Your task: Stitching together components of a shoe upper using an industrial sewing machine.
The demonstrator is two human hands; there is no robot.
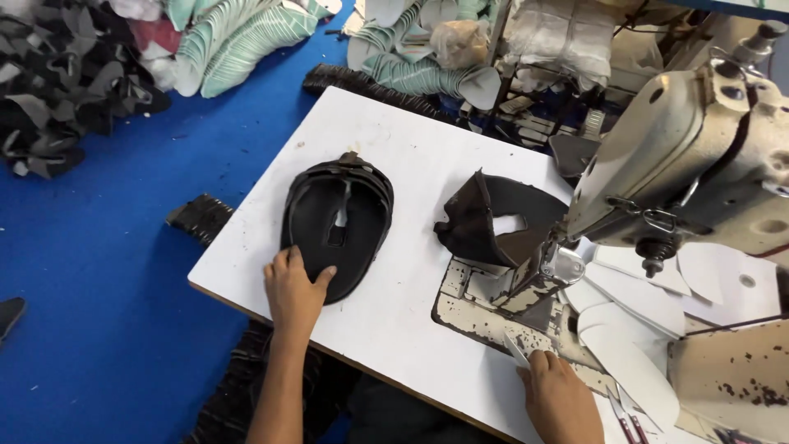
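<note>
Flattened, with fingers loosely spread, the left hand (294, 289) pressed on the near edge of a stack of black shoe-upper pieces (337, 224) lying on the white table (386, 321). That stack's long axis ran away from the person, tipped slightly to the right, so most of it lay beyond the fingertips. The left hand was by far the nearer one to it; the right hand (561, 396) was well apart, at the table's near right edge, pinching a thin white strip (516, 349) between thumb and fingers, just in front of the worn metal plate of the sewing machine (699, 156). A second dark upper (485, 218) sat tilted under the machine's presser foot, between both hands.

From the head view, the needle was hidden behind the machine's head. White cut pieces (633, 329) overlapped at right, their count unclear. Both forearms were cut off by the frame's lower edge.
</note>
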